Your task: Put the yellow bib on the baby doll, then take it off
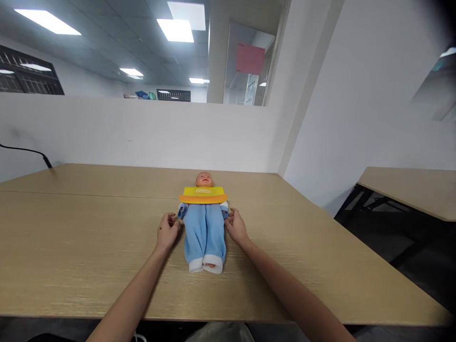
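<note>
A baby doll (204,180) lies face up on the wooden table (107,247), head toward the wall. It wears light blue fleece clothes (204,230) with white cuffs at the feet. Across its chest is a yellow bib (203,194) with an orange lower edge and a white print. My left hand (168,232) rests beside the doll's sleeve on the left, its fingers loosely curled with thumb and fingertips apart. On the other side, my right hand (236,226) is at the right sleeve cuff, fingers bent and thumb apart. Its fingertips appear to touch the cuff.
Behind the table stands a low white wall (171,130) with windows above it. A black cable (45,159) reaches over the table's far left corner. Another table (413,187) with dark legs is at the right, past a gap. The table's front edge is close to my body.
</note>
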The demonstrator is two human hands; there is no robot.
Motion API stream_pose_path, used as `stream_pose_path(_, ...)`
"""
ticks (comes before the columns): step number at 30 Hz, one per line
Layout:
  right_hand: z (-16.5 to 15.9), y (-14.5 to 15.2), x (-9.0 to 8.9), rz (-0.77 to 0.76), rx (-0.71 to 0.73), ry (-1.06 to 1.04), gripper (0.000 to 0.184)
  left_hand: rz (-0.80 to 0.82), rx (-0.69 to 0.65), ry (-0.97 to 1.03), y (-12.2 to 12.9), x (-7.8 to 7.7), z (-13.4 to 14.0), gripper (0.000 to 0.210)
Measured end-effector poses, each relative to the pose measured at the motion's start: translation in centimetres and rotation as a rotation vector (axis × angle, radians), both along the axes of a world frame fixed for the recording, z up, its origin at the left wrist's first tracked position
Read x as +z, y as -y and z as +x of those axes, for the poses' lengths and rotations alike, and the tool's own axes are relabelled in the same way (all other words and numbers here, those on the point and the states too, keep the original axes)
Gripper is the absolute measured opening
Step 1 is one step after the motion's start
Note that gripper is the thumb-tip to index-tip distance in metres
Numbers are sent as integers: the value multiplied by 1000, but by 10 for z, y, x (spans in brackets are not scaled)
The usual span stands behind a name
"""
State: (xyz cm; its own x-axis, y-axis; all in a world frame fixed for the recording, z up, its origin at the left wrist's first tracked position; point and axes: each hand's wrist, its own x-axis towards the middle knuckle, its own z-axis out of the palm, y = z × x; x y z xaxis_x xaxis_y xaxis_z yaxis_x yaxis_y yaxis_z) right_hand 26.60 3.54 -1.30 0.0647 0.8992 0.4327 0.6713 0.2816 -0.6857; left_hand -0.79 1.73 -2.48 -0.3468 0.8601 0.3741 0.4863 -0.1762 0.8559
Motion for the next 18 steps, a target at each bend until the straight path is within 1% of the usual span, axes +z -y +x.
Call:
stream_pose_path(2,1,16,-3,14,14,-26,41,11,-21,-76,19,2,3,26)
stream_pose_path(4,2,36,-4,36,42,-56,36,58,-82,-144,40,7,7,27)
stream_pose_path(6,2,58,-1,68,77,-78,33,115,-190,-192,65,12,11,32)
stream_pose_path(8,3,81,6,112,133,-78,33,153,-326,-248,89,17,14,39)
stream_pose_path(11,3,115,20,222,279,12,43,218,-471,-354,120,20,17,52)
stream_pose_path(13,0,132,28,306,362,141,52,259,-518,-436,130,19,19,56)
stream_pose_path(15,-6,143,32,356,393,290,60,277,-518,-526,133,17,23,57)
stream_pose_path(17,-15,146,34,367,388,423,60,276,-484,-591,131,15,27,54)
stream_pose_path(18,-19,146,33,367,379,478,57,274,-464,-613,129,14,29,52)
